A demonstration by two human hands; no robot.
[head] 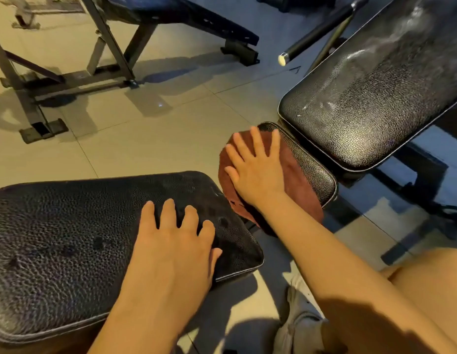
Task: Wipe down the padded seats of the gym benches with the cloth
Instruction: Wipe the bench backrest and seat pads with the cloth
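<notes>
I see the right hand [255, 164] lying flat on the cloth [293, 180], fingers straight and spread out. It presses down on the cloth and does not curl round it. The cloth is under the palm and sticks out on all sides of the hand. It is dark red-brown, soft and fuzzy, and it hangs a little over the near edge of the small seat pad [314, 169].

The small seat pad is black, with rounded corners and a bumpy, shiny skin like leather. Just beyond it, to the right, is a long back pad [375, 98], also black and bumpy. It has pale, dusty streaks on it towards the far end.

My left hand [171, 246] rests flat on another black pad [69, 246] on the near left. Its fingers are spread and a bit bent, and it holds nothing. This pad is wide, puffy and covered in little bumps, with a thin line of piping round its edge.

The floor [145, 139] is made of big, smooth, pale tiles. On the far left stands a metal bench frame [105, 72] with grey square bars.
</notes>
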